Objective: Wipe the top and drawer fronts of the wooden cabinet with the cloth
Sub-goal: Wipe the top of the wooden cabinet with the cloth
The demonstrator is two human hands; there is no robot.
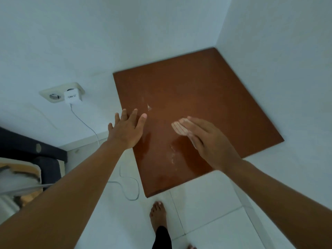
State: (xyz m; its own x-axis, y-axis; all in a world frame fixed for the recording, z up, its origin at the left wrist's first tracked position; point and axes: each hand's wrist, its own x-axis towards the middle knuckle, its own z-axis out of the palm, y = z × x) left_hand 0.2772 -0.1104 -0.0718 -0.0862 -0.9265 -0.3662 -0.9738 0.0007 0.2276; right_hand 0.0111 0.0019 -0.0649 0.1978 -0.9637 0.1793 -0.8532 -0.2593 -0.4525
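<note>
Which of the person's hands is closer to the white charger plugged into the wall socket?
Left. The left hand hovers over the brown wooden cabinet top's left edge, on the side of the white charger. The right hand is farther right, over the top's middle.

handwritten marking on white plug adapter (73,97), illegible

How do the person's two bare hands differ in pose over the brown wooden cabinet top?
The left hand is spread flat, fingers fanned apart, over the left edge of the brown wooden cabinet top. The right hand is turned on its side, fingers pressed together, nearer the middle. The left shows its back; the right shows some palm. Both are open, and no cloth shows in either.
</note>
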